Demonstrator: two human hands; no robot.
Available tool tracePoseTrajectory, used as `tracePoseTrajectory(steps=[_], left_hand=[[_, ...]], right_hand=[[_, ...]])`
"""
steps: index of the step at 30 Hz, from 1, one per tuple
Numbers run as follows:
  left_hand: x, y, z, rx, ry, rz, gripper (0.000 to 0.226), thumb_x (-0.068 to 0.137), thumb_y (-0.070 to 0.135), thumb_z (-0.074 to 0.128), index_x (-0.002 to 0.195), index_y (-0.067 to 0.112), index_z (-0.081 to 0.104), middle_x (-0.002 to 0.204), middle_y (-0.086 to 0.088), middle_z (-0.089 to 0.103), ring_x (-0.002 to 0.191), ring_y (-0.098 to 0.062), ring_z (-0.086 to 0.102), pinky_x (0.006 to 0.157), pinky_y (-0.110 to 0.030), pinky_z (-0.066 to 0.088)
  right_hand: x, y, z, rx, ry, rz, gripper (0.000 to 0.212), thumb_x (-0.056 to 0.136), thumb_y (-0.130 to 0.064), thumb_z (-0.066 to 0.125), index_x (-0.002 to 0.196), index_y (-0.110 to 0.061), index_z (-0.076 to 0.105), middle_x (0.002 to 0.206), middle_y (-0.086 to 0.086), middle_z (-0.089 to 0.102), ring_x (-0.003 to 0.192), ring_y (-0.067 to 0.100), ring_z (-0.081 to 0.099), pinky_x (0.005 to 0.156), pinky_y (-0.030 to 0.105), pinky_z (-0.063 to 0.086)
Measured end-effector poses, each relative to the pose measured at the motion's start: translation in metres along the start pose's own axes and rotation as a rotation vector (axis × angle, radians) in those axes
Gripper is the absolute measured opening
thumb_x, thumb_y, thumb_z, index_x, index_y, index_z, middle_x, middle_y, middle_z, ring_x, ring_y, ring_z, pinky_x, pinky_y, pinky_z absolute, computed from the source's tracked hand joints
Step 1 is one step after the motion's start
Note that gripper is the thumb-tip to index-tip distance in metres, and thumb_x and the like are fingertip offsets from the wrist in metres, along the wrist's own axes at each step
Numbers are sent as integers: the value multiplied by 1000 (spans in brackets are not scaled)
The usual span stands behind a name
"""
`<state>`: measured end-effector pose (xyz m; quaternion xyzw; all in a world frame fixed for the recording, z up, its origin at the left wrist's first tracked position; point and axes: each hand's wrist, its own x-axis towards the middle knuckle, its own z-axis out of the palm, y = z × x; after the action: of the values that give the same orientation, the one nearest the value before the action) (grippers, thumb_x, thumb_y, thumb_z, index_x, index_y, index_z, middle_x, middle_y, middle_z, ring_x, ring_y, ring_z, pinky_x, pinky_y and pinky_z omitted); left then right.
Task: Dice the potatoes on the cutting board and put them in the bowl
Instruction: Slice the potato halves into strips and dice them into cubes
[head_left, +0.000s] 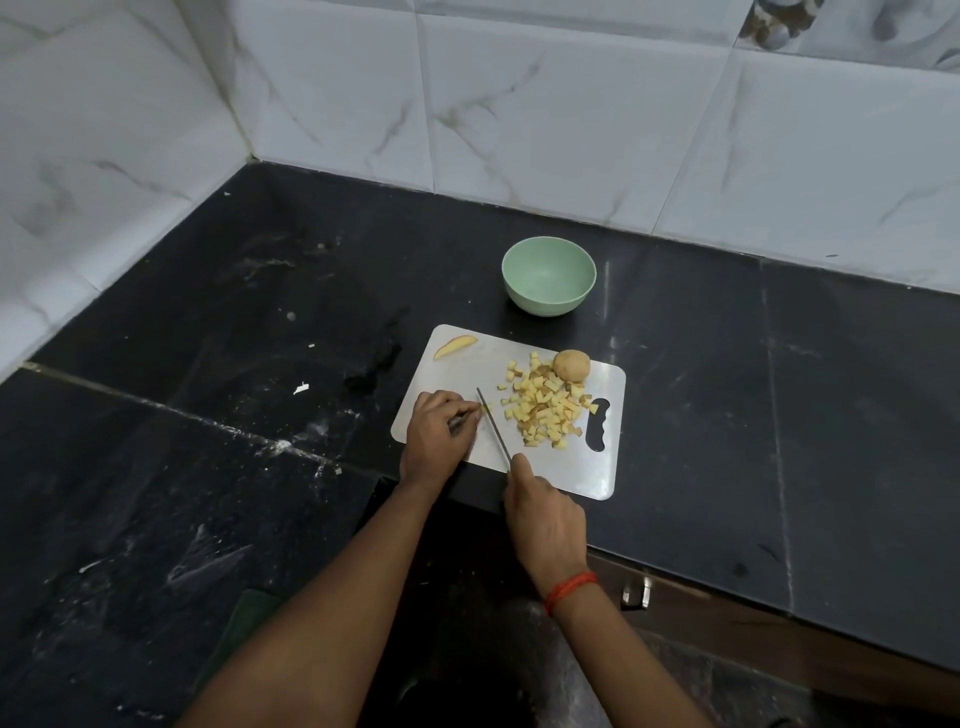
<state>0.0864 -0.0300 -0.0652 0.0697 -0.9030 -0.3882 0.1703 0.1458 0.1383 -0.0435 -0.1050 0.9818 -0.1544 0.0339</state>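
desk (208, 415): black stone, pale smears and crumbs on it, set in a corner of tiled wall (519, 130).

cutting board (467, 364): pale, lies flat at the near edge of the desk, handle slot to my right.

left hand (434, 441): on the near left part of the board, back of the hand up. fingers (462, 410) curled down, the tips pressing on a small potato piece (485, 408) that lies against the blade. how much of the piece is under the tips i cannot tell.

right hand (548, 525): at the near edge of the board, fingers wrapped tight round the knife (493, 431) handle, which is hidden in the grip; one finger lies forward onto the back of the blade. blade runs away from me and to the left, the tip just beside my left fingertips.

bowl (545, 306): pale green, upright on the desk beyond the far edge of the board, apart from it.

diced pile (545, 410): yellow cubes heaped on the right half of the board, beside the slot, to the right of the blade.

whole potato (571, 365): unpeeled, at the far side of the pile, touching it.

potato slice (455, 346): alone at the far left corner of the board.

red thread (570, 590): round my right wrist.
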Motion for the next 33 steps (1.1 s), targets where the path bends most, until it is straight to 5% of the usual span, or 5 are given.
tracePoseTrajectory(steps=[3,9,14,20,33], left_hand=[[0,0,0,13,-6,-5,15,90,22,76,101,13,79,95,5,65,96,-8,49,78,-2,36],[-1,2,0,3,-9,-16,14,87,21,77,99,15,79,93,7,65,97,-9,50,77,-4,39],[-4,2,-1,-27,27,-62,15,80,15,79,95,15,77,88,8,64,96,-10,52,73,-7,43],[-1,0,0,13,5,-6,12,88,24,78,95,15,78,88,12,64,93,-6,49,75,-4,37],[0,-1,0,32,-18,1,15,91,26,74,101,16,79,91,11,64,94,-5,46,74,-3,36]], right_hand=[[2,-2,0,-6,3,2,12,103,-28,39,111,-20,41,74,1,64,60,27,62,49,30,34],[6,-5,10,-69,77,23,36,78,-19,77,99,-19,47,49,-3,50,32,20,48,37,20,21],[5,-8,13,-52,111,124,23,94,-23,60,101,-22,38,58,-1,60,41,21,59,37,25,38],[5,1,16,-21,165,52,18,99,-27,52,91,-21,37,57,-2,59,42,22,56,40,23,31],[11,-1,7,3,70,1,9,103,-28,42,110,-22,39,68,3,66,56,27,65,46,29,37]])
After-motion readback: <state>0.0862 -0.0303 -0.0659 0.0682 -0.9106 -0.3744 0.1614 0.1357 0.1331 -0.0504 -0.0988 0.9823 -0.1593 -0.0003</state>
